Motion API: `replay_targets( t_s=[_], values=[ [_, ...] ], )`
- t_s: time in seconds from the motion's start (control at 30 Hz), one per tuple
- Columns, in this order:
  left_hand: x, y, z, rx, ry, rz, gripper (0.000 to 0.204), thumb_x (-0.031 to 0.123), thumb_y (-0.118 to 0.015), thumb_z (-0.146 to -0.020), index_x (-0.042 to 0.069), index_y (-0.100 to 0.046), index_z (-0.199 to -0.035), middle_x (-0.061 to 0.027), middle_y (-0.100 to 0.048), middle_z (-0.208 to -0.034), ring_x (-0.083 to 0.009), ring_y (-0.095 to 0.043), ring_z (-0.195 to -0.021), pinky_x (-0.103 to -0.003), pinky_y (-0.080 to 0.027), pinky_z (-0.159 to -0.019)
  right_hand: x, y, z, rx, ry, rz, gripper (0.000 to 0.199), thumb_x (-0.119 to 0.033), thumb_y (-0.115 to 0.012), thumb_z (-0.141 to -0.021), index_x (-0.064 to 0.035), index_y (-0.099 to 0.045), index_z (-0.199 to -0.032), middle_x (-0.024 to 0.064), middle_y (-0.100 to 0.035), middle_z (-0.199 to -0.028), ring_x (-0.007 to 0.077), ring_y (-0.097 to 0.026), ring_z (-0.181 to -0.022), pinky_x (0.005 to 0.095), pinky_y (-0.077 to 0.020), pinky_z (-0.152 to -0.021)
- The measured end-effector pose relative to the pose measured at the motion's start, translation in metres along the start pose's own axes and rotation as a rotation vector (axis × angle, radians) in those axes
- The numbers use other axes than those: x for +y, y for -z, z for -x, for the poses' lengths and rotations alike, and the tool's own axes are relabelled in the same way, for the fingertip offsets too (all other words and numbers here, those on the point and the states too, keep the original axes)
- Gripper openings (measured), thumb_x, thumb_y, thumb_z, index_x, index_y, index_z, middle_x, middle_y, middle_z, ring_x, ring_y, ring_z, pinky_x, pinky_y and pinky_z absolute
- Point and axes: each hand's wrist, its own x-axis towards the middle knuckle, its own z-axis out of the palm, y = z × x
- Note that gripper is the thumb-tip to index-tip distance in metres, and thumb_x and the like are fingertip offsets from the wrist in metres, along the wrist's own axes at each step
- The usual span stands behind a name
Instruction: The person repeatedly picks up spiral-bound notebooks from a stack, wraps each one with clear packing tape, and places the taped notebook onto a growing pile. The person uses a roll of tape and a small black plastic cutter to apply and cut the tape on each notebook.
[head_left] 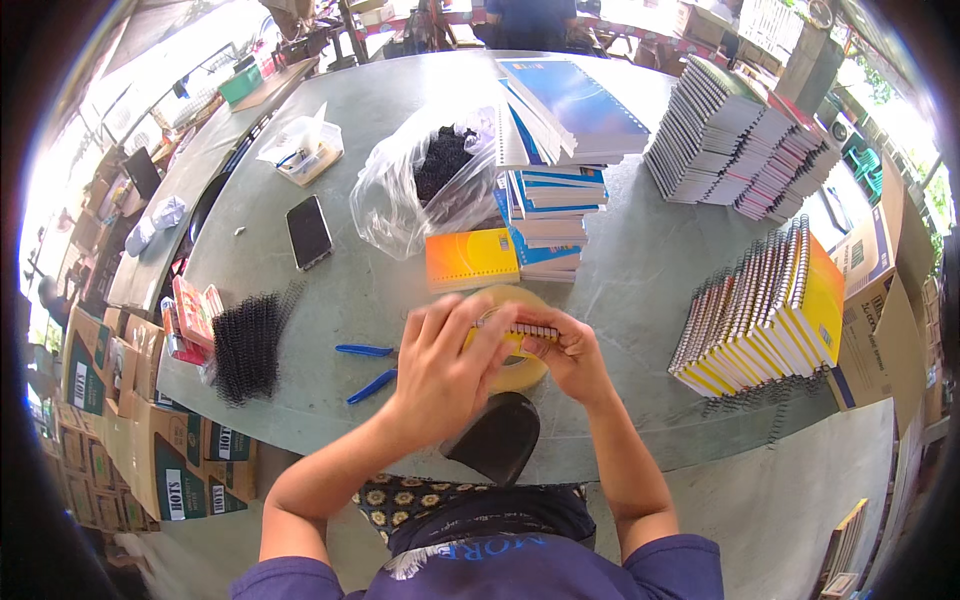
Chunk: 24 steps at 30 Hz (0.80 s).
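Observation:
In front of me, both hands hold a small spiral notebook [535, 330], its coiled edge turned up. My left hand [437, 352] is closed at its left end, with fingers over the coil that hide much of it. At the other end, the thumb and fingers of my right hand [572, 355] pinch the notebook. Behind and under the hands lies a round, pale yellow thing like a tape roll [520, 376], partly covered. Blue-handled pliers [370, 385] rest beside my left hand. Nearer my body is a black rounded object [500, 440] whose kind I cannot make out.
Small notebooks with orange-yellow covers [472, 258] lie beyond my hands, beside stacked blue notebooks [575, 105]. A plastic bag of black coils [410, 190], phone [309, 232] and loose black coils [248, 345] are leftward. Rightward stand yellow spiral notebooks [755, 305] and a taller notebook stack [715, 140].

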Motion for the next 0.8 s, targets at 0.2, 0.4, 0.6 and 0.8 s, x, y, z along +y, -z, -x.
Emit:
replay_targets(
  t_s=[0.2,0.4,0.6,0.8],
  values=[
    [-0.019,-0.018,-0.015,-0.316,0.111,0.209,0.024,0.012,-0.063,-0.077,0.006,-0.059,-0.100,-0.0126,-0.058,-0.100,-0.0297,-0.053,-0.095,-0.039,-0.042,-0.082,0.009,0.019,0.017,0.024,-0.188,0.414,0.020,-0.005,-0.061,-0.086,0.0014,-0.062,-0.105,0.0017,-0.064,-0.088,0.0055,-0.054,-0.081,0.0228,-0.0462,-0.074],
    [-0.006,-0.048,-0.019,-0.370,-0.053,0.382,0.023,0.012,-0.061,-0.078,0.004,-0.058,-0.099,-0.0132,-0.060,-0.093,-0.0318,-0.056,-0.092,-0.041,-0.043,-0.084,0.016,0.027,0.020,0.025,-0.134,0.445,0.016,-0.007,-0.061,-0.087,-0.0011,-0.064,-0.101,-0.0019,-0.062,-0.081,0.0031,-0.050,-0.076,0.0213,-0.0450,-0.068],
    [-0.014,-0.044,-0.023,-0.472,-0.061,0.500,0.015,0.010,-0.055,-0.081,0.002,-0.059,-0.092,-0.0145,-0.060,-0.086,-0.0340,-0.056,-0.086,-0.042,-0.045,-0.080,0.013,0.022,0.019,0.023,-0.122,0.391,0.016,-0.001,-0.055,-0.087,-0.0003,-0.064,-0.101,-0.0020,-0.062,-0.081,0.0023,-0.048,-0.076,0.0211,-0.0448,-0.067],
    [-0.015,-0.048,-0.016,-0.375,-0.099,0.554,0.012,0.008,-0.056,-0.077,0.001,-0.059,-0.085,-0.0142,-0.059,-0.082,-0.0341,-0.056,-0.084,-0.042,-0.046,-0.076,0.029,0.028,0.023,0.023,-0.059,0.407,0.020,0.003,-0.052,-0.084,0.0010,-0.062,-0.101,0.0039,-0.064,-0.081,0.0044,-0.051,-0.077,0.0229,-0.0457,-0.068]
  ],
)
